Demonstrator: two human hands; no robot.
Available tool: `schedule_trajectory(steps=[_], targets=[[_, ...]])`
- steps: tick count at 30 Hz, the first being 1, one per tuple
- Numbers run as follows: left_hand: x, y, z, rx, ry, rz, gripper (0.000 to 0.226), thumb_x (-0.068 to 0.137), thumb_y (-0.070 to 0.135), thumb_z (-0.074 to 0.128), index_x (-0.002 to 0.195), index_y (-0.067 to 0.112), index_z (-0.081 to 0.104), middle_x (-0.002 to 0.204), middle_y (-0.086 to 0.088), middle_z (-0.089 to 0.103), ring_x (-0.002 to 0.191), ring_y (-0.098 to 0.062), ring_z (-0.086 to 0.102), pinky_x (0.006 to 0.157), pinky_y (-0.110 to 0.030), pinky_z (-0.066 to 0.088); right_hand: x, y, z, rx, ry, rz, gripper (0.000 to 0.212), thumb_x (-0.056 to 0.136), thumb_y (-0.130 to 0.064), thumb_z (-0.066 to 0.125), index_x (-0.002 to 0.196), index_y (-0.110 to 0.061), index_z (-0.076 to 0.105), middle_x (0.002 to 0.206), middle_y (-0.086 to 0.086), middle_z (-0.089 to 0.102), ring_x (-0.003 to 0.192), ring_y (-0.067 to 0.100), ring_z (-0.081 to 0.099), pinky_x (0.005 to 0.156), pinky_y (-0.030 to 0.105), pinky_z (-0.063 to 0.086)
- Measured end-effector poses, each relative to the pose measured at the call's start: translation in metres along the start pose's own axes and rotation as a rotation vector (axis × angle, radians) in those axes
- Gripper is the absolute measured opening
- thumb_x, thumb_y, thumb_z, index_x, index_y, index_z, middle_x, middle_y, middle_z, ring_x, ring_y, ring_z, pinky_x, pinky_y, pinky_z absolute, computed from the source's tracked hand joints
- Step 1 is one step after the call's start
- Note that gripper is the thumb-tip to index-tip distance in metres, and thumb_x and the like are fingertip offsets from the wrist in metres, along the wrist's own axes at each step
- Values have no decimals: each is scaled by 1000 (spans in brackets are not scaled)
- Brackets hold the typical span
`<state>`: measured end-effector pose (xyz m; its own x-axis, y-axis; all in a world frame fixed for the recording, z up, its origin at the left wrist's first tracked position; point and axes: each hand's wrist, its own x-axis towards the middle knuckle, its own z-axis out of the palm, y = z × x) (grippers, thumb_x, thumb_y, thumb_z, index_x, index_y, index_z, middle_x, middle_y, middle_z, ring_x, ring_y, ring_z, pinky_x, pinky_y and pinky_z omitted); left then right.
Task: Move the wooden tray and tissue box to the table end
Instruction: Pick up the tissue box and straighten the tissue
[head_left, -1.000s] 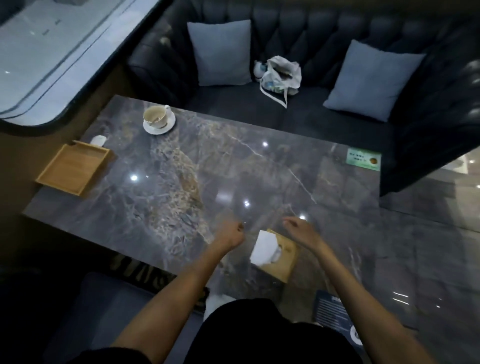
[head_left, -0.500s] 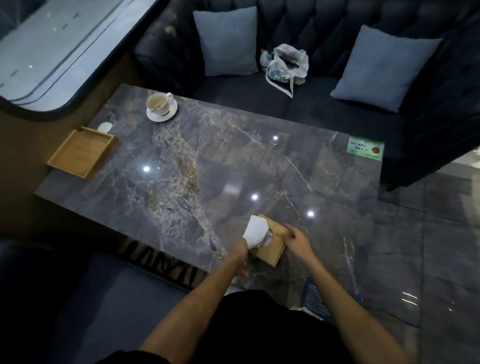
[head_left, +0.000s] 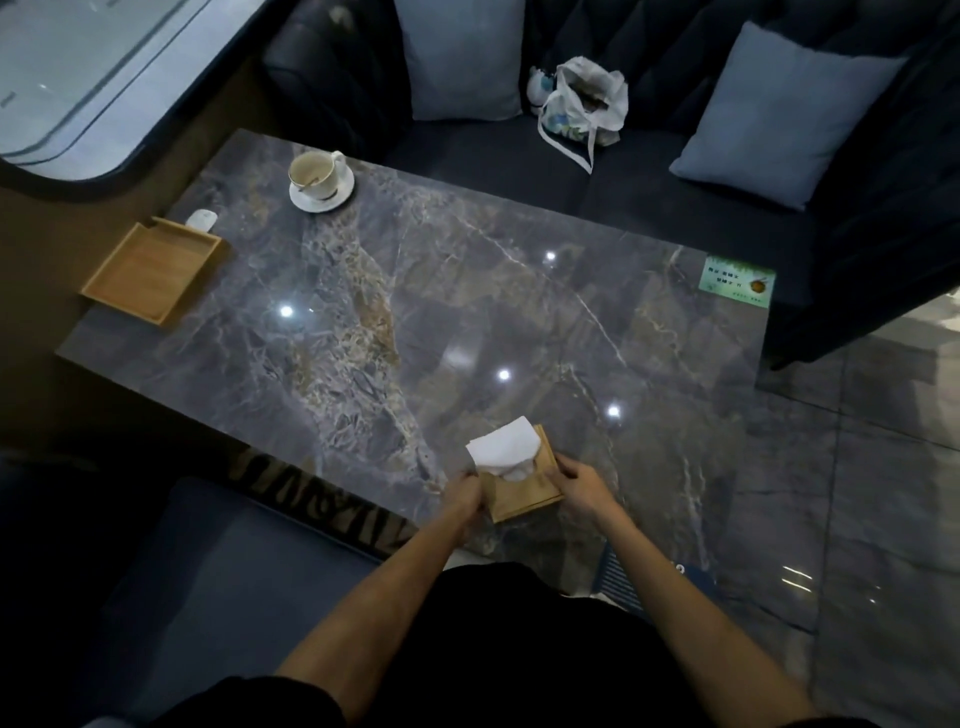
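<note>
**Both hands grip the tissue box at the near table edge**

The left hand and the right hand clasp the wooden tissue box from opposite sides, fingers closed against its walls. A white tissue sticks up out of the top of the box and leans toward the left hand. The box sits at the near edge of a dark marble table, close to the person's body; whether it rests on the surface or is lifted just clear cannot be told.

The wooden tray lies well apart from the box, at the far-left end of the table, its outer corner reaching over the edge. Just behind the tray is a small white object, too small to identify. A cup on a saucer stands near the far-left corner. A green card lies at the far-right corner.

Beyond the table is a dark sofa with two grey cushions, one left, one right, and a white bag between them.
</note>
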<state>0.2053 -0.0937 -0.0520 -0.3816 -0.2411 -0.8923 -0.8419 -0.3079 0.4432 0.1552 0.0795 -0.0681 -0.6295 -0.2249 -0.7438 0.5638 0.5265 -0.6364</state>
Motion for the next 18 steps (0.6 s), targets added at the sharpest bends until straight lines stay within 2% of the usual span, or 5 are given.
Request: schedule_trajectory(steps=[6,9,13,16,18], targets=[[5,-4,-3,78,-55,33,46,100,11,38,143,22,50,133,-19,63,108,-36,65,92,-58,56,1,-2,11,-84,147,72,46,97,-32,53,140,-15,52,138,9,60,130,29,52,106,35,40],[8,-9,-10,61,-58,108,56,95,0,44,146,21,50,139,-15,61,113,-31,61,90,-42,56,-2,-3,25,-33,182,74,46,99,-32,49,142,-15,50,137,11,60,127,29,54,106,36,44],[14,-12,-22,90,146,183,50,97,2,50,147,6,49,143,-17,58,127,-33,57,107,-44,50,-2,-5,46,225,-32,176,53,97,-19,56,146,-13,37,138,15,53,119,35,58,67,21,60],[20,-7,-30,3,223,145,56,97,0,54,151,-3,37,147,-22,52,134,-39,53,112,-52,44,1,-7,48,212,-74,53,67,89,-6,67,145,-10,30,140,17,52,122,36,57,95,48,54],[23,-5,-31,-39,202,95,52,98,2,56,147,-6,40,146,-26,53,133,-42,54,110,-56,45,5,-9,44,205,-1,-63,69,85,5,67,144,-4,33,139,18,53,128,33,53,107,52,45]])
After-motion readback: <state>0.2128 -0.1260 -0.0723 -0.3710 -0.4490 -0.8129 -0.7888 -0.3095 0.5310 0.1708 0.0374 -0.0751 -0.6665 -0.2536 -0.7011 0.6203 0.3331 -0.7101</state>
